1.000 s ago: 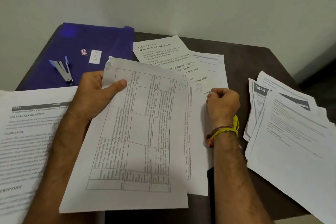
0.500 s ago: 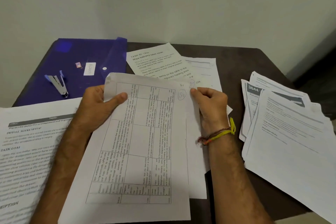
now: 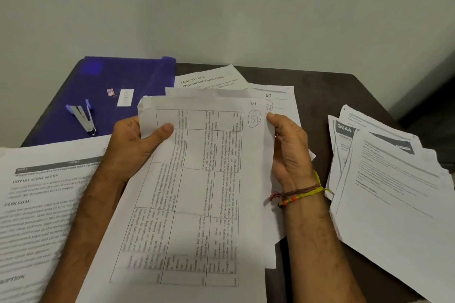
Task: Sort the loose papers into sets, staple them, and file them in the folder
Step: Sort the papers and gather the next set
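left hand: your left hand [image 3: 133, 145] grips the top-left corner of the white printed sheet with the ruled table [image 3: 197, 192], thumb curled over its face, fingers hidden behind it.
right hand: your right hand [image 3: 290, 147] pinches the right edge of the same sheet near its top, just below the circled handwritten "S-1". Woven red-and-yellow thread bands [image 3: 300, 194] sit on that wrist.
held sheet: near-centre of the dark brown tabletop [image 3: 332, 86], top end lifted. More white sheets lie directly behind it; can't tell how many you hold.
sheets behind: white page headed "Wipe balcony table clean" [image 3: 209, 79] and another marked "S-3" [image 3: 280, 98] lie toward the far edge, partly covered by the held sheet.
left pile: white text pages headed "INITIAL SCENE SETUP" [image 3: 41, 204] at the left edge, under your left forearm.
right pile: fanned stack of white printed pages, one with a grey "3644" banner [image 3: 394, 192], at the right edge, apart from your hands.
folder: translucent blue plastic folder [image 3: 118, 74] lies flat at the far-left corner.
stapler: small silver-and-blue stapler [image 3: 82, 117] lies on the folder, its arms splayed apart.
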